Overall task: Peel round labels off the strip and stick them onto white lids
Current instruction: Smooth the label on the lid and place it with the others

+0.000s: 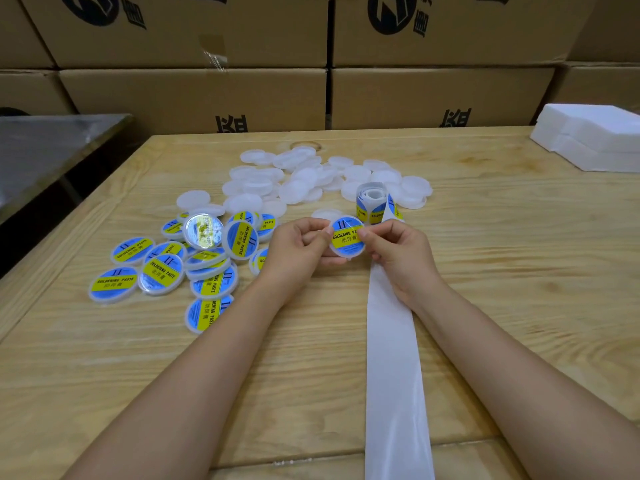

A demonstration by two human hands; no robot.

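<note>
1. Left hand [299, 245]: your fingers curl round the left rim of one white lid [346, 250] and hold it off the bench [519, 271].
2. Right hand [398, 254]: thumb and forefinger pinch the right edge of the round label [346, 233] lying on that lid.
3. Held lid: it sits between your two hands, face up. The label's yellow band runs across from one hand to the other.
4. Roll [372, 199]: it stands just beyond your right hand. Its bare backing [391, 358] passes under that wrist, with its long axis running towards you.
5. Plain lids [301, 188]: these are heaped beyond both hands.
6. Labelled lids [162, 271]: these are piled left of your left hand, so that is probably the nearer hand for setting this one down.
</note>
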